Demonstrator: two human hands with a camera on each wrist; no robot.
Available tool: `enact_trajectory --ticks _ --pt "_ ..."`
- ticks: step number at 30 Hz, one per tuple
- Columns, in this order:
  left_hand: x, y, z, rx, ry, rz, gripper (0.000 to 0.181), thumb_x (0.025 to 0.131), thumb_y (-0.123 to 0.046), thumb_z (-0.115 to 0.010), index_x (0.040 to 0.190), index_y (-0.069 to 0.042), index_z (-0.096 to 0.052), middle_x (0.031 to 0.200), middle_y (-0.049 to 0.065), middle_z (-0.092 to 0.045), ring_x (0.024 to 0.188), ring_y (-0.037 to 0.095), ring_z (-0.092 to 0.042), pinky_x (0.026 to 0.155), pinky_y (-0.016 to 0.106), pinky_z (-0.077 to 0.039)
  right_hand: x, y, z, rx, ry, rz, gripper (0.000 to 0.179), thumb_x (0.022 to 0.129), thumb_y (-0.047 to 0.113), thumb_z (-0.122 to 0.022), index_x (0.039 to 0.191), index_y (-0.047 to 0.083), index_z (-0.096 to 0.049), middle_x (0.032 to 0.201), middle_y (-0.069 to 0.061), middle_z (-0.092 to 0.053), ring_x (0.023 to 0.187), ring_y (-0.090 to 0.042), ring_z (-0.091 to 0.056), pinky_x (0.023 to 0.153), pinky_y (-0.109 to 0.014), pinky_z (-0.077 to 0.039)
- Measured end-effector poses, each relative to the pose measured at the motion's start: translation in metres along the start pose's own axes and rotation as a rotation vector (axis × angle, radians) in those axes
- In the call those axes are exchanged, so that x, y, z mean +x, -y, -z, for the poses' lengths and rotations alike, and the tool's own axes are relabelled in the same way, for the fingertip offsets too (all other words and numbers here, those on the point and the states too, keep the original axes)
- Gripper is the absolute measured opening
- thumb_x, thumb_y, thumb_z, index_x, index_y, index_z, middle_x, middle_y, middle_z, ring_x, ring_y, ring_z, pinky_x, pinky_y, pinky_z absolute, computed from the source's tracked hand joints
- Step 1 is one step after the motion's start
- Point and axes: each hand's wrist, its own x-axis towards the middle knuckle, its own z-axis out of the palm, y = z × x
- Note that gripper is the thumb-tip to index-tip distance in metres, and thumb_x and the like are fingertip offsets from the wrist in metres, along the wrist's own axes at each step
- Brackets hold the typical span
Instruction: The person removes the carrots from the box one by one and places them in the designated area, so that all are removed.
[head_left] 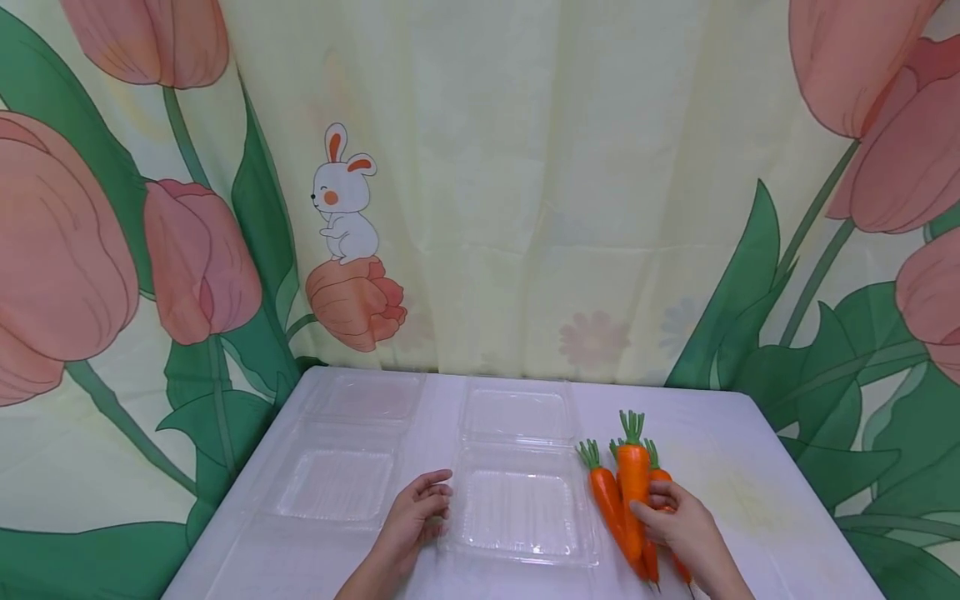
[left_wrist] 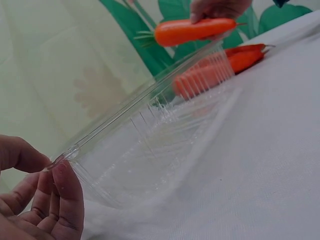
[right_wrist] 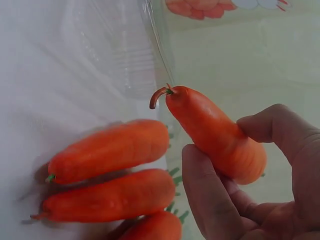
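Note:
In the head view my right hand point(head_left: 684, 527) pinches an orange carrot point(head_left: 633, 475) with a green top, lifted over several other carrots point(head_left: 606, 496) on the table. The right wrist view has the thumb and fingers on both sides of that carrot point(right_wrist: 215, 132), its thin curled root tip pointing away from the palm. My left hand point(head_left: 418, 512) is at the left edge of an opened clear plastic box point(head_left: 525, 512). Seen from the left wrist, the thumb and index finger of this hand point(left_wrist: 57, 200) pinch a corner of the box's rim point(left_wrist: 120, 112).
A second clear plastic box point(head_left: 337, 483) lies opened on the left side of the white-covered table point(head_left: 697, 425). Both lids lean toward the back edge. Behind the table hangs a curtain point(head_left: 495, 183) printed with tulips and a rabbit.

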Motion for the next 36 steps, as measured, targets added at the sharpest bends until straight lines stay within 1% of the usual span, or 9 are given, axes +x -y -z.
enact_trajectory --ticks 5,10,16,20,22,27,33,36 --pt "0.0 0.0 0.0 -0.006 -0.017 0.002 0.048 0.092 -0.006 -0.067 0.139 -0.002 -0.056 0.101 0.0 -0.064 0.08 0.014 -0.061 0.065 0.025 -0.054 0.004 -0.009 0.013 0.014 -0.01 -0.028 0.074 0.094 0.024 -0.076 0.143 -0.016 -0.036 0.122 -0.032 -0.053 0.096 -0.03 -0.064 0.08 -0.04 -0.063" --pt "0.002 0.0 0.0 -0.008 -0.037 -0.007 0.049 0.091 -0.005 -0.066 0.139 -0.003 -0.056 0.101 0.0 -0.064 0.082 0.015 -0.06 0.066 0.026 -0.053 0.008 -0.02 0.027 -0.002 -0.014 -0.036 0.078 0.094 0.028 -0.076 0.142 -0.017 -0.035 0.119 -0.033 -0.056 0.091 -0.027 -0.064 0.08 -0.041 -0.063" --pt "0.003 0.0 -0.001 -0.008 -0.045 -0.007 0.047 0.091 -0.005 -0.065 0.138 -0.003 -0.056 0.101 -0.001 -0.063 0.082 0.015 -0.06 0.066 0.026 -0.053 0.009 -0.034 0.045 -0.072 -0.016 -0.045 0.087 0.092 0.04 -0.077 0.141 -0.019 -0.036 0.121 -0.036 -0.055 0.091 -0.028 -0.063 0.08 -0.041 -0.062" --pt "0.002 0.001 0.001 -0.007 -0.058 -0.012 0.047 0.092 -0.004 -0.065 0.137 -0.003 -0.056 0.101 -0.002 -0.063 0.081 0.014 -0.059 0.066 0.026 -0.052 0.011 -0.042 0.053 -0.111 -0.017 -0.064 0.09 0.09 0.043 -0.078 0.14 -0.019 -0.036 0.122 -0.038 -0.054 0.09 -0.029 -0.063 0.079 -0.04 -0.062" --pt "0.002 0.001 0.001 -0.006 -0.067 -0.021 0.047 0.092 -0.004 -0.064 0.138 -0.002 -0.056 0.1 -0.002 -0.063 0.08 0.014 -0.059 0.065 0.025 -0.051 0.013 -0.046 0.056 -0.119 -0.025 -0.072 0.088 0.091 0.041 -0.078 0.139 -0.02 -0.036 0.121 -0.038 -0.054 0.088 -0.028 -0.062 0.078 -0.04 -0.062" --pt "0.003 0.002 0.0 0.001 -0.088 -0.043 0.047 0.092 -0.002 -0.062 0.138 0.0 -0.053 0.1 -0.002 -0.061 0.079 0.014 -0.057 0.065 0.026 -0.05 0.018 -0.053 0.062 -0.127 -0.039 -0.094 0.08 0.094 0.031 -0.076 0.137 -0.023 -0.035 0.115 -0.038 -0.055 0.085 -0.028 -0.062 0.076 -0.039 -0.062" --pt "0.003 0.002 -0.002 -0.004 -0.098 -0.041 0.047 0.091 0.0 -0.06 0.138 0.002 -0.052 0.099 -0.002 -0.06 0.079 0.013 -0.056 0.065 0.025 -0.048 0.024 -0.061 0.065 -0.179 -0.05 -0.128 0.071 0.097 0.024 -0.072 0.135 -0.023 -0.037 0.107 -0.034 -0.058 0.084 -0.031 -0.06 0.072 -0.037 -0.059" --pt "0.003 0.001 -0.003 -0.006 -0.101 -0.04 0.047 0.091 0.001 -0.059 0.138 0.002 -0.052 0.099 -0.002 -0.06 0.079 0.014 -0.056 0.065 0.025 -0.049 0.028 -0.065 0.066 -0.187 -0.044 -0.126 0.066 0.098 0.022 -0.07 0.134 -0.023 -0.038 0.104 -0.032 -0.06 0.082 -0.029 -0.062 0.072 -0.037 -0.06"
